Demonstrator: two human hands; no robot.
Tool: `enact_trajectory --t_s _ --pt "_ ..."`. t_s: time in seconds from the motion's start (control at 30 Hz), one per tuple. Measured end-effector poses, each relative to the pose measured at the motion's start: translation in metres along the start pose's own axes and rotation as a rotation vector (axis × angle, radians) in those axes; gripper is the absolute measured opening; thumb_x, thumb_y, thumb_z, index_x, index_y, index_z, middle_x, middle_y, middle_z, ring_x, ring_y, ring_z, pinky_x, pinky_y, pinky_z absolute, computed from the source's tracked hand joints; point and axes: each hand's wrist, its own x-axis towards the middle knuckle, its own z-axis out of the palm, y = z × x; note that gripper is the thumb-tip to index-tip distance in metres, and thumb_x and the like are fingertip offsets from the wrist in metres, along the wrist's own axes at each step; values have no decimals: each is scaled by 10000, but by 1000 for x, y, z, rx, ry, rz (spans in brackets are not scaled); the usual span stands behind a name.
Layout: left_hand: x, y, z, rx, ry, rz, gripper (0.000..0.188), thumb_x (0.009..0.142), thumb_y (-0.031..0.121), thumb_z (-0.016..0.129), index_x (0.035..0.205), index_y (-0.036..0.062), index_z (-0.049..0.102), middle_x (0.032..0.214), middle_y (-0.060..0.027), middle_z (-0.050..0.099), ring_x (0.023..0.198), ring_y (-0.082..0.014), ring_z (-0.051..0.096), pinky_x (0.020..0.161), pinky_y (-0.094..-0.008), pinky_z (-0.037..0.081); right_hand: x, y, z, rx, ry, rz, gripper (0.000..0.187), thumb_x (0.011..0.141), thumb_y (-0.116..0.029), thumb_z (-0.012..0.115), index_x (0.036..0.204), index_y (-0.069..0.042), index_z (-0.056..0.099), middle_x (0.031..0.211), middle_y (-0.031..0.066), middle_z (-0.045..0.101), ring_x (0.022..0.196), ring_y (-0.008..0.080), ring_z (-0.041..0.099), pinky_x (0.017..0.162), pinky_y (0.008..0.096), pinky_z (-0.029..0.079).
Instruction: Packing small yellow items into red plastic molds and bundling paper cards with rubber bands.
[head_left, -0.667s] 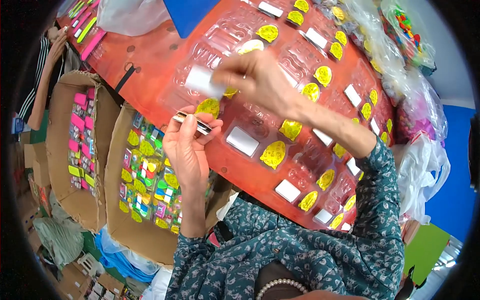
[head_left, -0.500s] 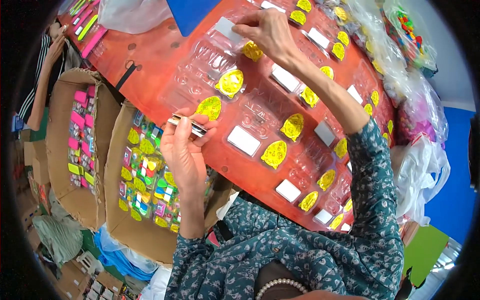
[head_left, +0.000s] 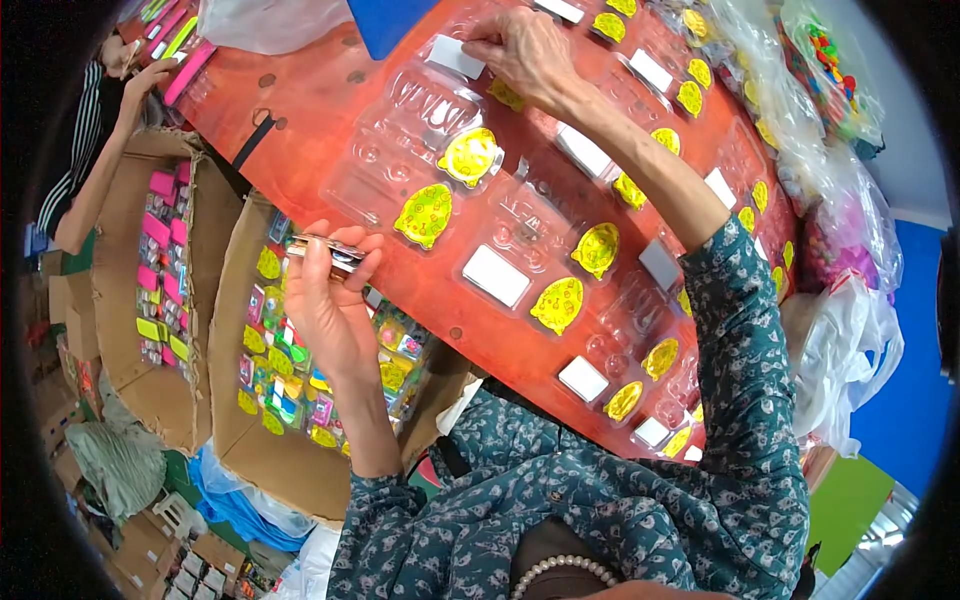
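Observation:
My left hand (head_left: 335, 310) is raised beside the table edge, above a cardboard box. Its thumb and fingers close around a small stack of thin flat pieces (head_left: 335, 254), pale with dark edges. At the far side, my right hand (head_left: 535, 62) reaches over a clear plastic blister tray (head_left: 425, 105). Its curled fingers meet the right end of a white rectangular card (head_left: 453, 56) at that tray; the fingertips are partly hidden. Yellow animal-head-shaped pieces (head_left: 468, 157) sit in the trays nearby. Another tray holds a white rectangular piece (head_left: 497, 276).
Rows of similar trays cover the red table (head_left: 300, 125). One cardboard box (head_left: 235, 420) holds colourful packed sets; another box (head_left: 115, 320) holds pink and green items. Plastic bags (head_left: 840, 340) lie along the right side. Another person's arm (head_left: 105, 160) reaches in at the far left.
My left hand has moved left and slightly down with the stack, away from the yellow piece. My right hand stays by the white card, shifted slightly. The other person's arm has reached toward the table.

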Motion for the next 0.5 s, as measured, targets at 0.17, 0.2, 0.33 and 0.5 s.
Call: enact_trajectory --t_s 0.17,0.2,0.33,0.5 --pt "5 -1 -6 6 20 3 271 911 173 517 1078 -37 477 910 -164 608 814 -250 644 688 -290 575 10 0 -3 60 -317 261 120 695 -183 632 710 -80 689 614 149 614 547 273 619 493 388 458" --pt "5 -2 -7 4 27 0 269 910 169 519 1077 -38 478 910 -166 607 813 -253 644 688 -291 575 11 -3 -3 62 -319 261 120 695 -183 632 710 -80 689 614 149 614 547 273 619 493 388 458" --pt "8 -4 -8 0 28 -8 266 908 164 524 1074 -39 480 910 -169 608 813 -257 645 689 -293 577 5 3 8 55 -308 242 149 683 -191 665 720 -48 682 630 169 616 585 307 626 532 397 470" --pt "11 -7 -9 -4 21 -22 269 908 167 526 1074 -40 480 914 -173 610 817 -262 646 691 -296 578 -4 12 19 140 -292 206 202 665 -224 707 702 -30 668 636 187 609 620 337 621 568 414 475"
